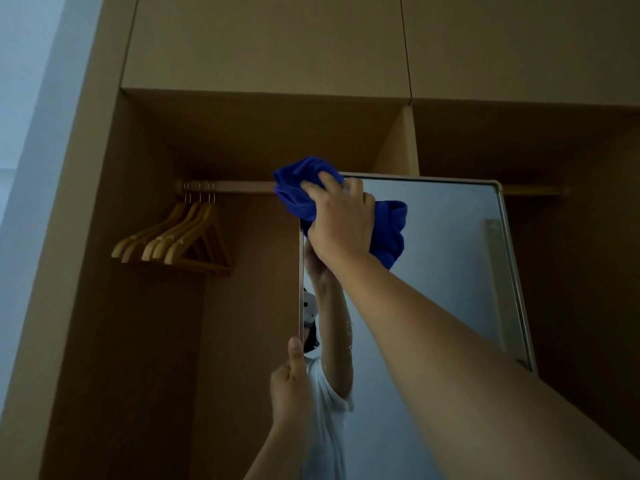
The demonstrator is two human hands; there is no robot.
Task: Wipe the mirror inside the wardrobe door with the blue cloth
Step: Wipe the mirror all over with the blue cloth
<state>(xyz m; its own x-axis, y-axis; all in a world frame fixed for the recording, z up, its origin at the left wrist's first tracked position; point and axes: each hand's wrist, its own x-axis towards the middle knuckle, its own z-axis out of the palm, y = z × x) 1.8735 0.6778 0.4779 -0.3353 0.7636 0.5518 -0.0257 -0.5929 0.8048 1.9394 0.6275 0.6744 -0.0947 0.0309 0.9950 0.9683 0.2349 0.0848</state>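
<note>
A tall framed mirror [446,258] stands in front of the open wardrobe, its top edge near the hanging rail. My right hand [341,220] is raised to the mirror's top left corner and grips a bunched blue cloth [301,188], pressing it against the glass there. Part of the cloth, or its reflection, shows to the right of the hand on the glass. Lower down, my left hand [291,382] holds the mirror's left edge, thumb up along the frame. The glass reflects my arm and a white sleeve.
Several wooden hangers [180,237] hang on the rail [235,186] to the left inside the wardrobe. Closed upper cabinet doors [266,43] sit above. A pale wall [27,133] borders the wardrobe at far left.
</note>
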